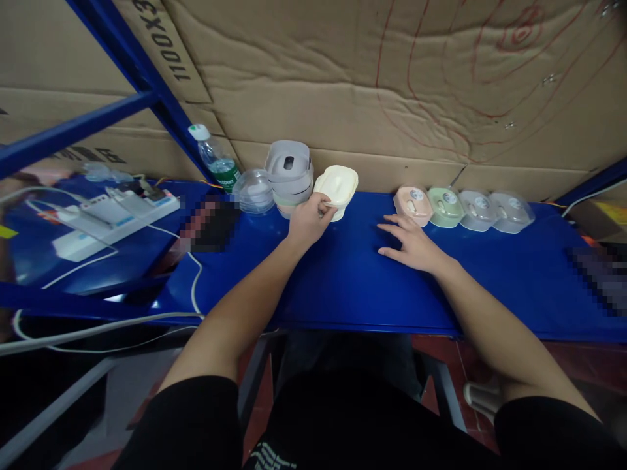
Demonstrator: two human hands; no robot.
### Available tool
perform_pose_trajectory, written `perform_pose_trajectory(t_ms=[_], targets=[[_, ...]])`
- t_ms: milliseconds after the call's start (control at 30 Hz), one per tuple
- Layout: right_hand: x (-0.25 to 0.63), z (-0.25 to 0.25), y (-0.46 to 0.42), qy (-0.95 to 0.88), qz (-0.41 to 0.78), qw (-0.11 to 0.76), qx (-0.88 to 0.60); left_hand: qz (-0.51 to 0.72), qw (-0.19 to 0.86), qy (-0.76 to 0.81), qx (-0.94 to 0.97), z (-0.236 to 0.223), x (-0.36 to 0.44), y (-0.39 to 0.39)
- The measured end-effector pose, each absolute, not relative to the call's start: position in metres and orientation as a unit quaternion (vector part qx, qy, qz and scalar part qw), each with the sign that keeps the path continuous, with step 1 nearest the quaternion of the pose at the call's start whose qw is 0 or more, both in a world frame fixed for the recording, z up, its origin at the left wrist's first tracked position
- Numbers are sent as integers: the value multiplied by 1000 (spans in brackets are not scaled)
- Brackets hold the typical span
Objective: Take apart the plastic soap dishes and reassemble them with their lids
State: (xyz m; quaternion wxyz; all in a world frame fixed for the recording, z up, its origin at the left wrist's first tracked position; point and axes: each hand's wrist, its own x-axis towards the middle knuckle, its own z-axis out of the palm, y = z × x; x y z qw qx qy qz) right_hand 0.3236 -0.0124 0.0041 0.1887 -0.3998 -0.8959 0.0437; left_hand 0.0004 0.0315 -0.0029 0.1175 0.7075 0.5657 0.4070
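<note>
My left hand [309, 220] pinches the near edge of a cream plastic box part [337, 186], a shallow rounded piece tilted above the blue table. What lies beneath that piece is mostly hidden. Just left of it stands a stack of grey, green and peach box parts [289, 170], beside a pile of clear round-cornered lids [255, 190]. My right hand [409, 245] hovers over or rests on the table with fingers spread, holding nothing. Its fingertips are near a peach box with a clear lid [414, 203]. A green box [445, 206] and two grey boxes [477, 210] continue that row.
A water bottle [215, 160] stands at the back left. Farther left are a white power strip [115, 222] with cables and a blue metal frame [157, 104]. Cardboard [313, 78] walls the back of the blue table [362, 287]. Blurred-out items lie left and right.
</note>
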Motion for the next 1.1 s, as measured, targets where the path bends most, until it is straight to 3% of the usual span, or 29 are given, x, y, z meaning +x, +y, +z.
perform_pose_trajectory(t_ms=[367, 533, 667, 867, 1000, 1100], targets=[[320, 10, -15, -895, 68, 172, -406, 424, 100, 566, 700, 3, 2, 27], [317, 15, -19, -869, 96, 234, -425, 452, 119, 470, 749, 5, 5, 13], [317, 17, -20, -823, 100, 302, -471, 386, 116, 408, 819, 12, 12, -7], [321, 27, -26, -764, 69, 334, -548, 352, 155, 429, 818, 26, 20, -23], [321, 32, -26, -764, 76, 299, -567, 302, 134, 478, 814, 32, 17, -17], [318, 30, -23, -785, 98, 197, -579, 209, 117, 506, 829, 30, 14, -11]])
